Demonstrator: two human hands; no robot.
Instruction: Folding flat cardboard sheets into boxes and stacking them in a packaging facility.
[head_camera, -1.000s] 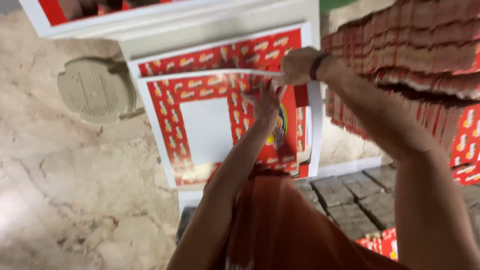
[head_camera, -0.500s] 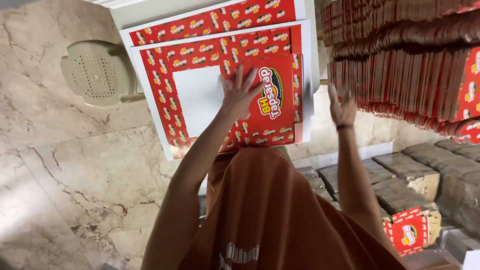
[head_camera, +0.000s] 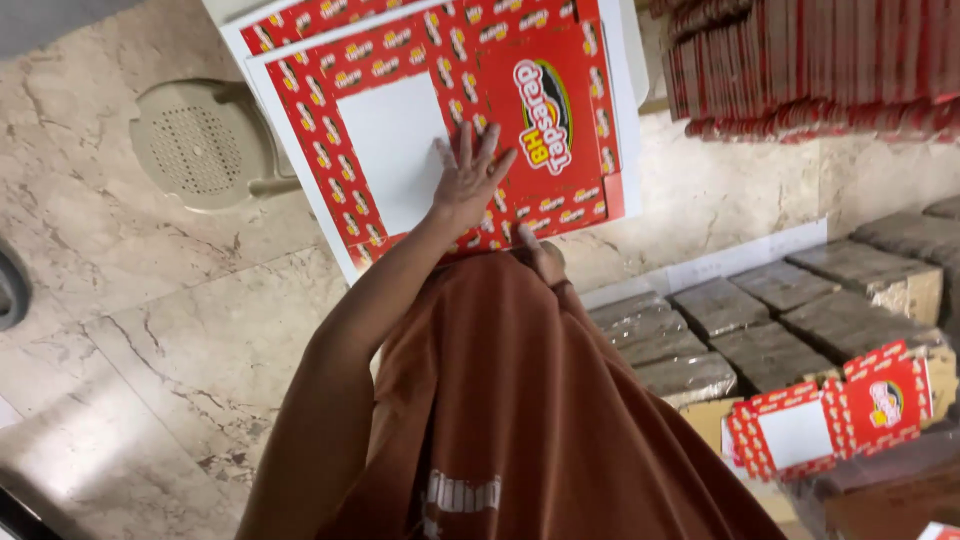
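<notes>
A flat red carton blank with a white panel and an oval logo lies on top of other such blanks on a white surface. My left hand rests flat on it with fingers spread, at the right edge of the white panel. My right hand is at the blank's near edge. It is mostly hidden behind my brown garment, and its grip cannot be made out.
A tall pile of folded red cartons fills the upper right. Several wrapped brown blocks lie in rows at the right, with a small red-and-white carton near them. A beige plastic stool stands on the marble floor at the left.
My right hand has come away from the carton pile at the right and dropped to the blank's near edge. My left hand has slid left, off the logo toward the white panel.
</notes>
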